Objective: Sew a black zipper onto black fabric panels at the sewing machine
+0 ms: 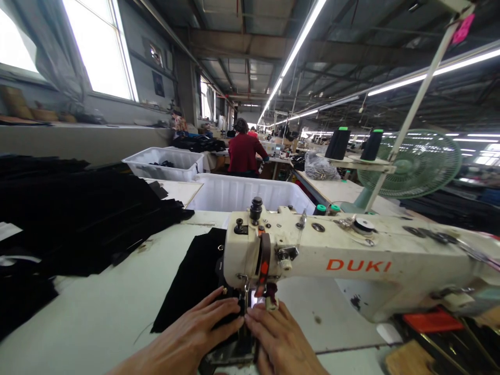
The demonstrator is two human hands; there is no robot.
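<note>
A cream sewing machine marked DUKI stands on the pale table. A piece of black fabric lies flat under its needle. My left hand presses on the fabric just left of the presser foot, fingers close together. My right hand rests flat beside it, fingertips at the needle area. Both hands touch the fabric near the foot; neither grips it.
A heap of black cloth pieces covers the left of the table. White plastic bins stand behind the machine. A green fan and thread cones are at the right. A person in red sits further back.
</note>
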